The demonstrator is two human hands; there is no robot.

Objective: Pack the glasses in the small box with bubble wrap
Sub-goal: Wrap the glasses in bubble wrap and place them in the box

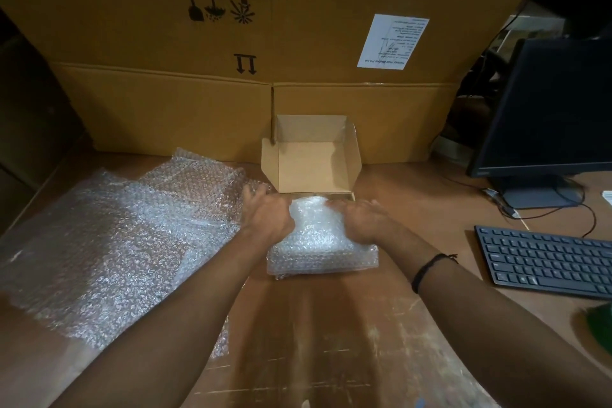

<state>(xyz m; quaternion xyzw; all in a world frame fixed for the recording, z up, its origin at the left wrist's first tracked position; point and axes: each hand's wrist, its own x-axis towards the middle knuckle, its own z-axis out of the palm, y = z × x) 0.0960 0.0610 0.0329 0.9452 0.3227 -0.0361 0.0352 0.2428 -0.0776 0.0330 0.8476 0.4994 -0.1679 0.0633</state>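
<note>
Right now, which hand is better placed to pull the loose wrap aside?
Left. The left hand is at the edge of the loose wrap by the box; the right hand is on the far side of the bundle and would have to cross it.

Just in front of the open small box (314, 159), 2 hands clasp a bubble-wrapped bundle (321, 248) lying on the table (314, 334); the wrap hides what is inside. The left hand (269, 213) curls over the bundle's left side and the right hand (361, 220) over its right. A loose bubble wrap sheet (116, 235) spreads left of the box, large cartons (165, 43) stand directly behind it, and a monitor (549, 109) and keyboard (543, 262) sit to its right.
</note>
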